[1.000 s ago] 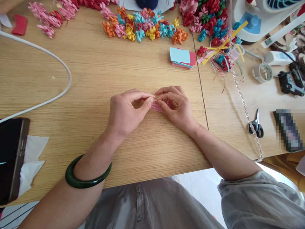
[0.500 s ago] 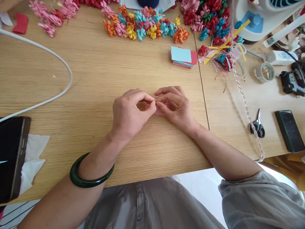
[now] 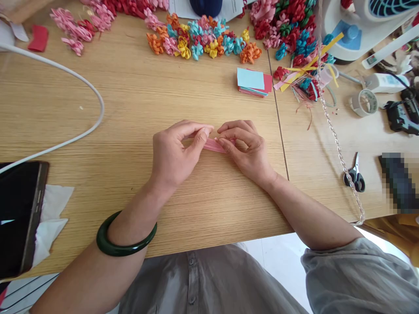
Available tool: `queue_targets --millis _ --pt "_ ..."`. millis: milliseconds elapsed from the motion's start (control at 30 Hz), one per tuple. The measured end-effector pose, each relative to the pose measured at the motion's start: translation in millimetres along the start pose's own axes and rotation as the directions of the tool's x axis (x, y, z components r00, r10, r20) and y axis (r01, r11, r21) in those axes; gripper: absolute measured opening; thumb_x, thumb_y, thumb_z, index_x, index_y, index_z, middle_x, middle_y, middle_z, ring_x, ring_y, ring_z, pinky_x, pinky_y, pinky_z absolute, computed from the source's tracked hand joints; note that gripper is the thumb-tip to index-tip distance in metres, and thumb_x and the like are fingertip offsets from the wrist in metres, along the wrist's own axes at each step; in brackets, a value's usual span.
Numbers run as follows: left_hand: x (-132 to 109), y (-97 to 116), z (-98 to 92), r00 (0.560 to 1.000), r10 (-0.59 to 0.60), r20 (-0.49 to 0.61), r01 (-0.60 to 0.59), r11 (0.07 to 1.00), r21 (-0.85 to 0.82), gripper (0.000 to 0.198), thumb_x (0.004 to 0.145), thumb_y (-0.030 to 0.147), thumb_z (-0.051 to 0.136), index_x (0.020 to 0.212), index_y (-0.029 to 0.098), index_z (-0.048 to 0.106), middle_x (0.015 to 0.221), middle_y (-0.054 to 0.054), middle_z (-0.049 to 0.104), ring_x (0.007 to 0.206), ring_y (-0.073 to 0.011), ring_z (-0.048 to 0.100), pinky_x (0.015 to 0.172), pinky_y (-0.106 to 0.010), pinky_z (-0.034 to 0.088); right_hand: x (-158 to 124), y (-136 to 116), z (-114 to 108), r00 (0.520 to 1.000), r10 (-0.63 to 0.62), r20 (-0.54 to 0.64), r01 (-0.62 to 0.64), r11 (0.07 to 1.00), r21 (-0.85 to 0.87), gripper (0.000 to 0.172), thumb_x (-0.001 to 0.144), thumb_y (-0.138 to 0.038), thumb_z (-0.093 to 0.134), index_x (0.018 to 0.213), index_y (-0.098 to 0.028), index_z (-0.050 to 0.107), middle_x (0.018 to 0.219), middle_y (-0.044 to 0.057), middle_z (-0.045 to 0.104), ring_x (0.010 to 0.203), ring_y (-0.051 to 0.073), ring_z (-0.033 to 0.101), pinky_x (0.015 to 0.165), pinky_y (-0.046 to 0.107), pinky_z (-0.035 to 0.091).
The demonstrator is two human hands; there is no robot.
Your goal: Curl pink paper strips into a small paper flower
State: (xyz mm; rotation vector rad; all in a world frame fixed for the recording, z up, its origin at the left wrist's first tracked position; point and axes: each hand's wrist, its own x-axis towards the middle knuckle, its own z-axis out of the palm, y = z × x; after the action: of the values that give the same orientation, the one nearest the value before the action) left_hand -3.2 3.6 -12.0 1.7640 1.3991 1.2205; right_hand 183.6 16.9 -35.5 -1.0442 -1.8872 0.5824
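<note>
My left hand (image 3: 175, 150) and my right hand (image 3: 245, 146) meet over the middle of the wooden table (image 3: 131, 109). Between their pinched fingertips they hold a small pink paper strip piece (image 3: 214, 145), which lies nearly flat just above the tabletop. Each hand pinches one end of it with thumb and forefinger. A dark green bangle (image 3: 126, 242) sits on my left wrist. Part of the pink piece is hidden under my right fingers.
Heaps of curled paper flowers (image 3: 203, 39) in many colours line the far edge. A stack of coloured paper squares (image 3: 252, 81) lies beyond my right hand. Scissors (image 3: 354, 174), a tape roll (image 3: 363, 102), a metal chain (image 3: 334, 135), a white cable (image 3: 81, 83) and a dark tablet (image 3: 18, 213) lie around.
My hands have drawn slightly apart, so more of the pink piece shows between the fingertips. The view has shifted a little.
</note>
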Motion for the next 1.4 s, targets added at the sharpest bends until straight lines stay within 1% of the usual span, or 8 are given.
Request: queue_targets --millis 133,333,567,867,967,1167,1300,1400 --pt "3.2 2.2 -4.0 0.989 -0.108 0.096 0.113 0.993 -0.042 0.015 0.093 0.026 0.07 0.087 0.026 0.084 0.093 0.001 0.083 0.087 -0.0195 0.078 0.08 -0.028 0.061 0.7 1.2 -0.2 1.0 0.012 0.003 -0.012 1.0 0.006 0.009 0.096 -0.029 0.072 0.09 -0.025 0.074 0.103 0.003 0.077 0.1 0.019 0.067 0.097 0.042 0.049" --pt "4.1 2.6 -4.0 0.981 -0.131 0.14 0.145 0.985 -0.094 0.013 0.089 0.023 0.075 0.089 0.03 0.085 0.095 0.003 0.083 0.089 -0.0202 0.077 0.081 -0.03 0.062 0.0 2.3 -0.9 1.0 0.015 0.016 -0.015 1.0 0.004 0.011 0.097 -0.032 0.071 0.09 -0.024 0.074 0.105 0.004 0.077 0.102 0.02 0.065 0.097 0.043 0.05" --pt "1.2 0.4 -1.6 0.988 -0.106 0.114 0.115 0.99 -0.078 0.014 0.088 0.019 0.076 0.089 0.03 0.084 0.094 0.003 0.083 0.087 -0.0186 0.076 0.08 -0.03 0.06 -0.7 2.9 0.5 0.999 0.028 0.018 -0.028 0.999 0.018 0.012 0.097 -0.033 0.071 0.09 -0.024 0.075 0.105 0.004 0.077 0.102 0.02 0.065 0.096 0.042 0.051" --pt "-2.8 -2.3 4.5 0.995 0.088 0.044 -0.093 0.986 0.141 0.014 0.091 0.021 0.07 0.084 0.029 0.079 0.088 0.001 0.081 0.084 -0.0203 0.074 0.078 -0.034 0.057 -1.1 -0.2 0.8 0.997 0.056 0.053 -0.057 0.998 0.01 0.012 0.096 -0.03 0.07 0.086 -0.024 0.072 0.109 0.005 0.078 0.107 0.022 0.064 0.099 0.043 0.05" --pt "-3.8 -1.9 5.4 0.997 0.069 0.038 -0.074 0.985 0.155 0.013 0.092 0.025 0.069 0.085 0.029 0.079 0.089 0.0 0.081 0.085 -0.0211 0.074 0.079 -0.035 0.058 -0.4 -0.8 0.6 0.996 0.071 0.057 -0.071 0.997 -0.003 0.014 0.096 -0.03 0.069 0.084 -0.024 0.071 0.109 0.005 0.078 0.107 0.022 0.064 0.099 0.044 0.05" --pt "-0.3 0.9 0.1 0.996 -0.078 0.04 0.079 0.996 -0.031 0.017 0.096 0.031 0.066 0.09 0.029 0.082 0.098 0.001 0.083 0.091 -0.0197 0.077 0.086 -0.031 0.061 0.3 -0.3 0.1 0.997 0.072 0.036 -0.071 0.997 -0.012 0.013 0.096 -0.031 0.07 0.085 -0.024 0.072 0.109 0.004 0.078 0.106 0.022 0.065 0.099 0.044 0.05" --pt "0.0 -1.0 -0.7 0.991 -0.087 0.098 0.091 0.995 -0.039 0.007 0.087 0.029 0.077 0.088 0.032 0.083 0.093 0.003 0.083 0.084 -0.0201 0.077 0.081 -0.032 0.062 -0.6 1.7 0.0 0.999 0.045 0.03 -0.045 0.999 -0.006 0.014 0.097 -0.036 0.07 0.088 -0.025 0.074 0.109 0.004 0.078 0.106 0.021 0.064 0.099 0.043 0.051" --pt "-1.0 -3.0 0.8 0.996 -0.054 0.07 0.054 0.998 0.012 0.011 0.087 0.024 0.076 0.085 0.031 0.083 0.091 0.003 0.083 0.082 -0.0199 0.077 0.078 -0.032 0.061 -1.0 3.9 -0.1 0.999 0.023 0.032 -0.023 1.0 -0.01 0.011 0.096 -0.032 0.071 0.089 -0.024 0.074 0.109 0.004 0.078 0.106 0.021 0.064 0.098 0.043 0.051"
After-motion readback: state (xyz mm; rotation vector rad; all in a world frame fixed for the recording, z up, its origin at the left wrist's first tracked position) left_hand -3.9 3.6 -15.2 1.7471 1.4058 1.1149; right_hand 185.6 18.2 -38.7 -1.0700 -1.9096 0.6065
